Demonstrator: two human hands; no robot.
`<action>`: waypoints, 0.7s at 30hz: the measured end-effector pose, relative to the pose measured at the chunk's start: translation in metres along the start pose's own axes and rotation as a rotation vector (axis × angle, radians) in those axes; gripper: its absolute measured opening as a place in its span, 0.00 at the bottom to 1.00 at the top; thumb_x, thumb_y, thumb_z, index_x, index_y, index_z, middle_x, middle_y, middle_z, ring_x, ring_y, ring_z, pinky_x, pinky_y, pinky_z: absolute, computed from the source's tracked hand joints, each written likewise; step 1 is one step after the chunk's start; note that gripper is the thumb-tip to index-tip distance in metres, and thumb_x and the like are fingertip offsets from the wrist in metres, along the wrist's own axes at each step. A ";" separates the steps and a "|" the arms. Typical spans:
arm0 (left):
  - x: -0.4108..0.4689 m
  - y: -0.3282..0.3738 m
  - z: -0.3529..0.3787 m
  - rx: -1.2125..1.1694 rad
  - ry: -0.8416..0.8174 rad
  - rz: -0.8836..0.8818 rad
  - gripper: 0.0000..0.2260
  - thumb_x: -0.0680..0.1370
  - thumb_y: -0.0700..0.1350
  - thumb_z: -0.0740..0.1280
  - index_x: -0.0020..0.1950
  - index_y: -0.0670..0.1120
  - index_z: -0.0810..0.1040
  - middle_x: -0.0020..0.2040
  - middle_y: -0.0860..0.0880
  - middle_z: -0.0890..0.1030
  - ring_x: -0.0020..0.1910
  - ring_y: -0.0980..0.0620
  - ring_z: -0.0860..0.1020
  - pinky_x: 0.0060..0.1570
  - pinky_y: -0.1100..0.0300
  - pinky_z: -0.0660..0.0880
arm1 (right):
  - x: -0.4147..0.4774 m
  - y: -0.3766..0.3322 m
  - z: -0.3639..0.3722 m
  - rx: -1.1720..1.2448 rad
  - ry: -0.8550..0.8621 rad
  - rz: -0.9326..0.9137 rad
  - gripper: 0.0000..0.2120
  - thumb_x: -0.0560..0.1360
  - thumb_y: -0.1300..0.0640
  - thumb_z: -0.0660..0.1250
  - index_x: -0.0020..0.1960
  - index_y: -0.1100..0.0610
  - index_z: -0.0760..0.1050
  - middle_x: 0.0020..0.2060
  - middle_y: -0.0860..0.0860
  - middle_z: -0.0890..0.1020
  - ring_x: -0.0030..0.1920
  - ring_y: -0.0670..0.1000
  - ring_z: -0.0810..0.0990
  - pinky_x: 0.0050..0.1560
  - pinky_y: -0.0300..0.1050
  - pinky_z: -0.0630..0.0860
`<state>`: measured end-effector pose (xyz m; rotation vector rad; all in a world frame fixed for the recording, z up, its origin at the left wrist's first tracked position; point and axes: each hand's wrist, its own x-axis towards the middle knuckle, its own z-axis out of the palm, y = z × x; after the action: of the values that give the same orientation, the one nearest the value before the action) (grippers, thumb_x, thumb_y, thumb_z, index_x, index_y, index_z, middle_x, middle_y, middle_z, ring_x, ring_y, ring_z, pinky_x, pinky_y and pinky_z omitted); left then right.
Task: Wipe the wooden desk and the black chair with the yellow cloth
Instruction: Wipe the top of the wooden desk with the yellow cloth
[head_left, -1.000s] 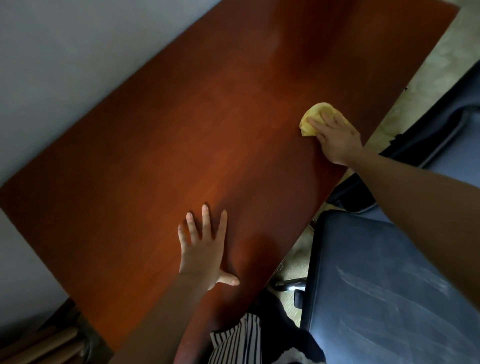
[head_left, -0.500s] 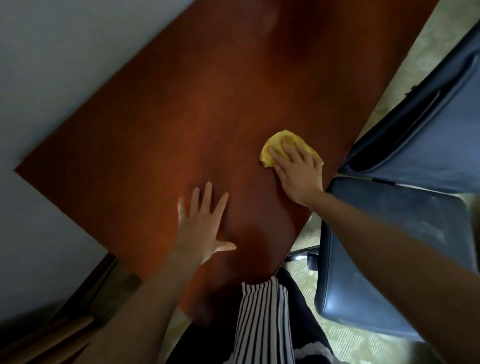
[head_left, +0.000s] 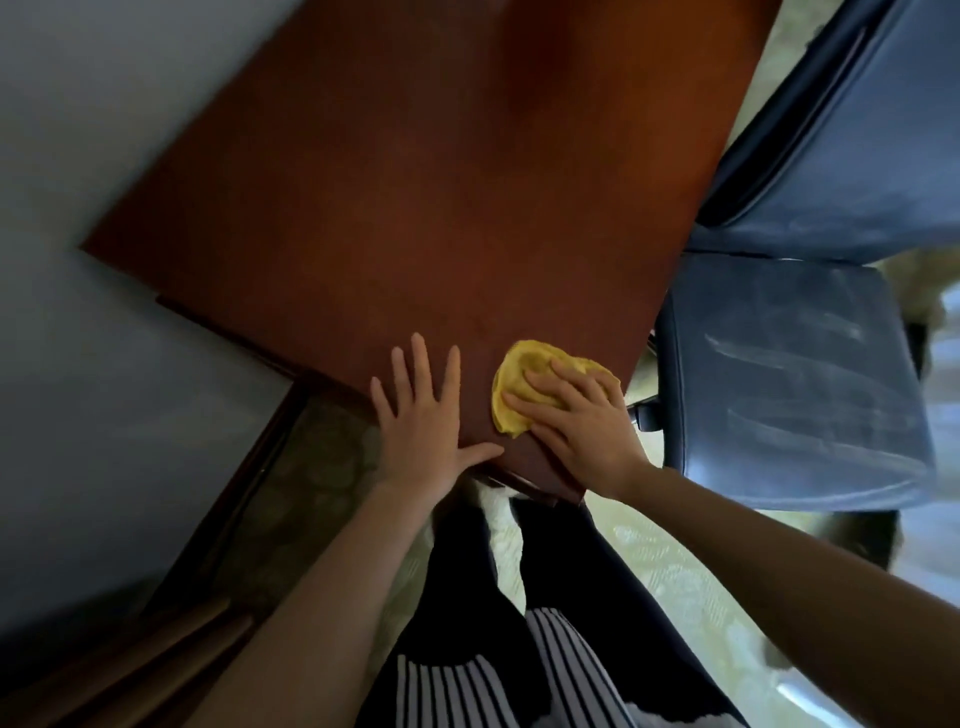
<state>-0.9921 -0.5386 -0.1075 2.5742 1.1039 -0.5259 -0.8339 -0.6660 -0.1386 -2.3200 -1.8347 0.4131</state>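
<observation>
The reddish-brown wooden desk (head_left: 441, 197) fills the upper middle of the view. A bunched yellow cloth (head_left: 519, 384) lies on it close to the near corner. My right hand (head_left: 582, 426) presses flat on the cloth, fingers spread over it. Just left of it my left hand (head_left: 421, 421) rests flat on the desk with its fingers apart, holding nothing. The black chair (head_left: 789, 374) stands right of the desk; pale wipe streaks show on its seat and its backrest rises at the upper right.
A grey wall (head_left: 93, 156) runs along the desk's left side. Wooden pieces (head_left: 130, 670) lie at the lower left. My legs in dark trousers and a striped garment (head_left: 498, 686) stand at the near corner on a pale patterned floor (head_left: 670, 582).
My right hand has dragged the cloth from the far right part of the desk back to the near corner. The left hand stayed flat on the desk. The view shifted along the desk.
</observation>
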 end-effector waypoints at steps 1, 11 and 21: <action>-0.003 -0.002 0.001 0.000 0.007 -0.021 0.52 0.69 0.73 0.60 0.77 0.47 0.33 0.76 0.38 0.34 0.75 0.36 0.37 0.71 0.37 0.43 | -0.013 -0.003 0.002 0.013 0.000 -0.032 0.17 0.80 0.42 0.50 0.67 0.36 0.66 0.65 0.43 0.74 0.69 0.52 0.65 0.64 0.52 0.57; -0.018 -0.038 0.016 -0.099 0.009 -0.069 0.54 0.69 0.72 0.60 0.76 0.42 0.33 0.76 0.39 0.34 0.76 0.41 0.35 0.71 0.38 0.42 | -0.042 0.022 0.001 -0.015 -0.133 -0.519 0.16 0.82 0.48 0.54 0.67 0.44 0.73 0.70 0.42 0.69 0.73 0.48 0.62 0.66 0.52 0.64; -0.054 -0.062 0.031 -0.252 -0.002 -0.166 0.50 0.72 0.70 0.60 0.76 0.43 0.34 0.76 0.41 0.33 0.76 0.44 0.35 0.72 0.41 0.42 | 0.062 -0.047 0.001 -0.085 -0.186 -0.525 0.20 0.80 0.44 0.51 0.67 0.43 0.71 0.70 0.47 0.70 0.73 0.52 0.63 0.67 0.51 0.63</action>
<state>-1.0794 -0.5443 -0.1192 2.2796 1.3005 -0.3978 -0.8650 -0.5947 -0.1332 -1.7853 -2.4854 0.4891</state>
